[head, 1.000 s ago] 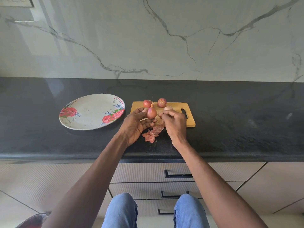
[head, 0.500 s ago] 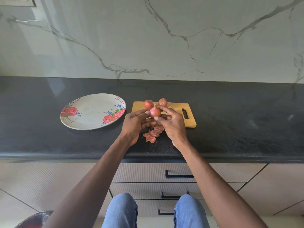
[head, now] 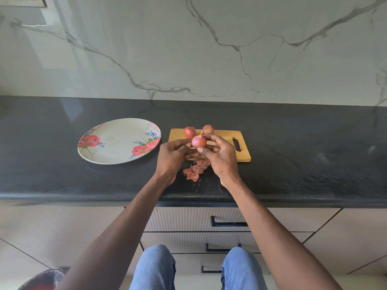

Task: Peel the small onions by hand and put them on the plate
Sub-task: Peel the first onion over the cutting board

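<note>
**Marble wall rising behind a dark stone counter**

A pale marble backsplash (head: pixel 209 49) with grey veins is filling the upper half of the view, catching soft light and showing faint reflections at its left. A black speckled countertop (head: pixel 303 153) is running across below it. Beige ribbed drawer fronts (head: pixel 184 218) with black bar handles (head: pixel 229 223) are sitting beneath its rounded edge.

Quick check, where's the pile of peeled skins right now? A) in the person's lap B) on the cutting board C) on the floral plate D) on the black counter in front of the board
D: the onion skins lie on the black counter, just in front of the cutting board, between the two wrists; the floral plate holds none.
</note>
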